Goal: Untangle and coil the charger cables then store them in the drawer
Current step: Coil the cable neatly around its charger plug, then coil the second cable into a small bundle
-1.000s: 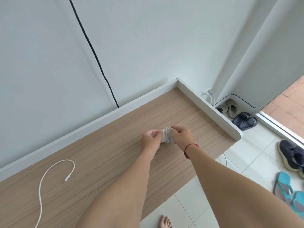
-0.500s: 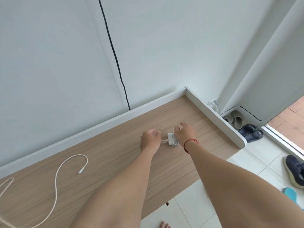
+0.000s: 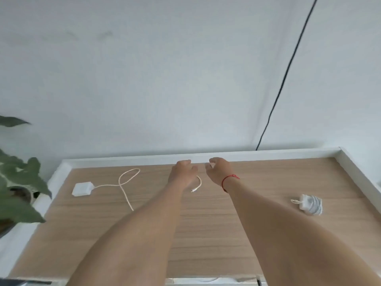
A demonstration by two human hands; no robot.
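Observation:
A white charger with its cable wound tightly round it point(image 3: 309, 204) lies on the wooden tabletop point(image 3: 206, 234) at the right, free of both hands. A second white charger block point(image 3: 82, 189) sits at the left; its loose cream cable point(image 3: 127, 180) loops once, runs under my left forearm and ends in a plug point(image 3: 193, 190) near my left wrist. My left hand point(image 3: 183, 172) hovers over that cable end with relaxed fingers, holding nothing. My right hand point(image 3: 219, 170), a red string on its wrist, is beside it, fingers loosely curled and empty.
A white raised rim point(image 3: 226, 156) borders the tabletop at the back and both sides. A potted plant point(image 3: 18, 182) with large green leaves stands off the left edge. A black cable point(image 3: 288, 65) runs down the wall behind the table.
Both hands have let go of the wound charger, which now lies on the table at the right. The view swung left, and both hands moved to the loose cable's plug end.

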